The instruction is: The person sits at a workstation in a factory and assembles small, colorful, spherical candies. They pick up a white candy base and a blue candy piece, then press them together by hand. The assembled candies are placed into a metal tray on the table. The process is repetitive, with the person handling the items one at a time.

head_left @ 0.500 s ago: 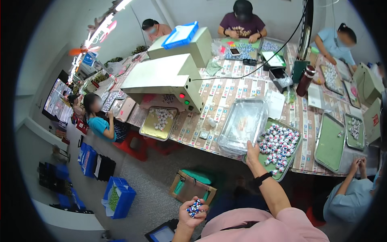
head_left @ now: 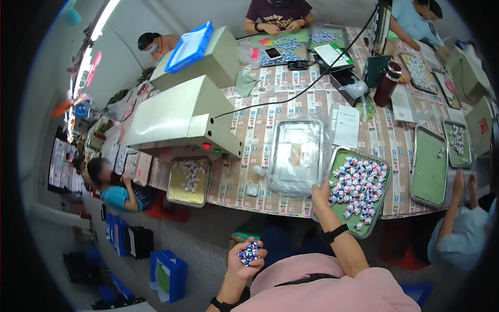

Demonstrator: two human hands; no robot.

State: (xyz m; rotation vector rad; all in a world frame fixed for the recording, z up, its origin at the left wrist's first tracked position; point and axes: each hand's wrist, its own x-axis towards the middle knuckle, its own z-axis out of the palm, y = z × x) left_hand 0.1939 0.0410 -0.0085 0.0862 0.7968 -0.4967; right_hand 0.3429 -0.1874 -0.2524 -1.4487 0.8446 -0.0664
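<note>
My left hand (head_left: 246,261) is closed around a handful of small blue, white and red balls (head_left: 250,254), held in front of my body and away from the table. My right hand (head_left: 321,195) grips the near right corner of a silver metal tray (head_left: 297,152) wrapped in clear plastic. That tray lies on the table close to its front edge. Just right of my right hand is a green-bottomed tray (head_left: 340,209) with many small white, blue and red figures (head_left: 359,182) spread over it. My right fingertips are partly hidden.
A beige metal box machine (head_left: 171,117) stands left on the patterned table (head_left: 244,187), over a yellowish tray (head_left: 182,196). Farther right are a dark red flask (head_left: 388,86) and a long green tray (head_left: 428,171). Blue bins (head_left: 171,265) stand on the floor. Several people sit around.
The plastic-wrapped tray has turned straighter, with my right hand still at its corner. My view has shifted too. My left hand keeps the balls.
</note>
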